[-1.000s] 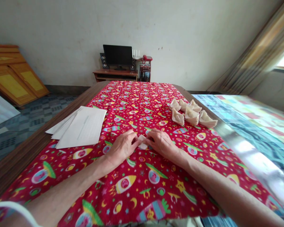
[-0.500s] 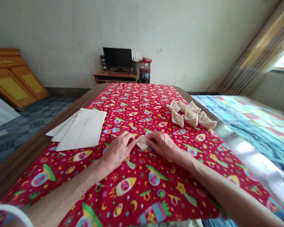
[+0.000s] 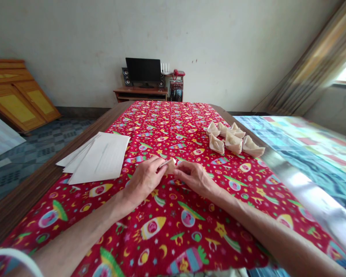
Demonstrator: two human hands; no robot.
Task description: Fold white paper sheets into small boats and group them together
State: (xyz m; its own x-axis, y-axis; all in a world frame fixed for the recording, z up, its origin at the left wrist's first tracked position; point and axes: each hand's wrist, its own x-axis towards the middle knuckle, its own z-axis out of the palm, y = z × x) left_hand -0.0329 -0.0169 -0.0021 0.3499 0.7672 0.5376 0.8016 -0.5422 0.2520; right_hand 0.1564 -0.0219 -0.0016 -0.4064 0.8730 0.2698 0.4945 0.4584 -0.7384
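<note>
A small folded piece of cream paper (image 3: 170, 164) is lifted just above the red patterned cloth (image 3: 173, 227) in the middle of the table. My left hand (image 3: 145, 179) pinches its left side with thumb and fingers. My right hand (image 3: 193, 177) has its fingers curled against the right side of the same piece. Most of the paper is hidden between my fingers.
Several finished folded paper shapes (image 3: 233, 139) lie in a cluster at the right of the cloth. A stack of white sheets (image 3: 99, 156) lies at the left. The wooden table edge (image 3: 25, 192) runs along the left; a shiny patterned surface (image 3: 302, 161) adjoins on the right.
The folded paper lay flat on the cloth between my fingertips; now both hands have raised it and turned it up on edge, drawing closer together.
</note>
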